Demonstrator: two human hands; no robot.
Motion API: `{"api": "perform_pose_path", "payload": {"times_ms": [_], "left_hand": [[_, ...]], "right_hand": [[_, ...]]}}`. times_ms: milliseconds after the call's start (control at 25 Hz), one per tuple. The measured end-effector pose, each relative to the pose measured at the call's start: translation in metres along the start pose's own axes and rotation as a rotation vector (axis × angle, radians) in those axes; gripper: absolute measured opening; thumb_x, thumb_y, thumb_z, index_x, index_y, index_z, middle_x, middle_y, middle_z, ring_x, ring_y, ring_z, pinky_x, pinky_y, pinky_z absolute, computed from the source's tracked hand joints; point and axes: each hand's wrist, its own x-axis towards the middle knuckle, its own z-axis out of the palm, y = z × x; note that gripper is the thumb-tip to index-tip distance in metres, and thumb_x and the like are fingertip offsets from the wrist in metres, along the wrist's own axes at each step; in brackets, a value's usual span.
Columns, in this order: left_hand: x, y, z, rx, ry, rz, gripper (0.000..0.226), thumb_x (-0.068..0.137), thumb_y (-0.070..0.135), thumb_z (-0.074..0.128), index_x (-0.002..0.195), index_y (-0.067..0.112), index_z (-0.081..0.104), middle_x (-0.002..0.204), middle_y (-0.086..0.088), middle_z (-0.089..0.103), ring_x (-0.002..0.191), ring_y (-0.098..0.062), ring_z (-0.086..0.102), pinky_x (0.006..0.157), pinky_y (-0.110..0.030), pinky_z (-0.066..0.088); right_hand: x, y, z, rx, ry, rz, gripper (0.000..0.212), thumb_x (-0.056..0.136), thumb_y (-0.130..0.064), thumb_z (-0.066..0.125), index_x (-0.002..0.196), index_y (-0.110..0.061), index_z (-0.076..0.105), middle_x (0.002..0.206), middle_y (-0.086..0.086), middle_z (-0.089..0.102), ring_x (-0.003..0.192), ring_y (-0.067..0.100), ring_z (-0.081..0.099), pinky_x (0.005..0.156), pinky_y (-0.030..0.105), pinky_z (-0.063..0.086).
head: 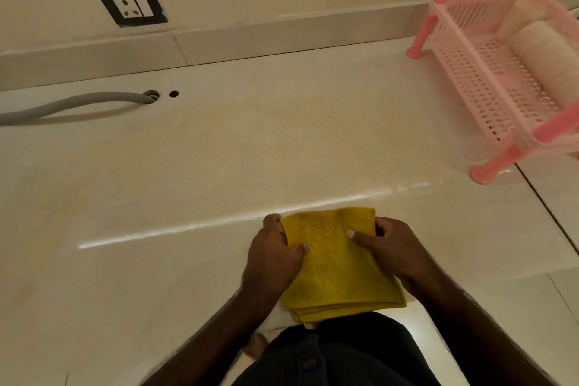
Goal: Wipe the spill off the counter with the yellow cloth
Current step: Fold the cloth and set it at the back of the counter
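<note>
At the counter's near edge, left hand and right hand each gripping a side of the folded yellow cloth.

The yellow cloth is folded into a thick square with layered edges. It lies flat at the near edge of the pale, shiny table. No spill can be seen.

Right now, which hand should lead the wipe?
Hard to call: left hand and right hand both grip the folded yellow cloth symmetrically. No spill clearly visible; counter is open ahead.
</note>
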Motion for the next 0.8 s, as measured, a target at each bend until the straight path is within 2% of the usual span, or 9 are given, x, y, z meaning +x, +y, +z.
{"api": "perform_pose_path", "payload": {"times_ms": [80,200,320,400,480,600,720,800], "left_hand": [[0.006,0.001,-0.003,-0.022,-0.001,-0.004,0.044,0.084,0.043,0.083,0.115,0.018,0.063,0.096,0.006,0.069,0.084,-0.01,0.063,0.065,-0.022,0.046],[0.015,0.004,-0.007,-0.139,0.012,-0.005,0.022,0.089,0.04,0.079,0.095,0.025,0.065,0.08,0.012,0.064,0.073,-0.003,0.06,0.059,-0.018,0.041],[0.033,0.015,-0.016,-0.359,0.092,-0.018,0.017,0.095,0.038,0.074,0.098,0.027,0.061,0.086,-0.003,0.07,0.077,-0.013,0.065,0.064,-0.024,0.05],[0.051,0.027,-0.022,-0.494,0.103,-0.062,0.019,0.096,0.038,0.071,0.106,0.029,0.057,0.094,-0.01,0.074,0.084,-0.018,0.069,0.073,-0.038,0.059],[0.075,0.037,-0.028,-0.568,0.111,-0.089,0.025,0.096,0.038,0.071,0.113,0.028,0.055,0.102,-0.008,0.076,0.092,-0.02,0.073,0.081,-0.048,0.062],[0.119,0.051,-0.039,-0.613,0.171,-0.048,0.028,0.097,0.036,0.071,0.116,0.026,0.054,0.111,-0.01,0.074,0.099,-0.023,0.073,0.082,-0.045,0.062],[0.171,0.071,-0.052,-0.583,0.258,0.016,0.018,0.099,0.034,0.07,0.105,0.035,0.053,0.112,-0.012,0.073,0.1,-0.024,0.071,0.077,-0.039,0.059],[0.211,0.084,-0.06,-0.569,0.309,0.058,0.017,0.1,0.031,0.068,0.108,0.027,0.053,0.113,-0.018,0.072,0.1,-0.028,0.069,0.079,-0.043,0.058]], "right_hand": [[0.003,-0.005,-0.001,-0.011,0.001,-0.083,0.022,0.094,-0.045,0.072,0.115,-0.039,0.071,0.107,-0.014,0.078,0.087,0.004,0.076,0.073,0.023,0.057],[0.013,-0.017,-0.007,-0.001,-0.008,-0.167,0.021,0.1,-0.05,0.06,0.12,-0.045,0.063,0.118,-0.019,0.073,0.104,0.004,0.07,0.081,0.022,0.054],[0.034,-0.032,-0.017,0.075,-0.006,-0.186,0.03,0.102,-0.049,0.056,0.13,-0.039,0.062,0.125,-0.016,0.072,0.113,0.007,0.068,0.091,0.029,0.056],[0.055,-0.046,-0.024,0.126,-0.018,-0.182,0.031,0.102,-0.048,0.057,0.13,-0.036,0.065,0.126,-0.012,0.075,0.114,0.011,0.071,0.098,0.039,0.058],[0.08,-0.062,-0.03,0.079,0.0,-0.211,0.027,0.102,-0.048,0.058,0.125,-0.037,0.068,0.122,-0.01,0.077,0.109,0.01,0.073,0.098,0.041,0.059],[0.122,-0.087,-0.042,-0.02,0.011,-0.268,0.024,0.103,-0.046,0.06,0.122,-0.034,0.068,0.116,-0.008,0.078,0.106,0.014,0.074,0.092,0.043,0.062],[0.171,-0.117,-0.05,-0.035,0.016,-0.309,0.025,0.101,-0.045,0.064,0.122,-0.031,0.067,0.115,-0.007,0.078,0.103,0.01,0.076,0.091,0.043,0.064],[0.208,-0.139,-0.051,-0.035,0.054,-0.35,0.029,0.101,-0.045,0.066,0.124,-0.028,0.066,0.116,-0.005,0.078,0.103,0.012,0.076,0.093,0.046,0.064]]}}
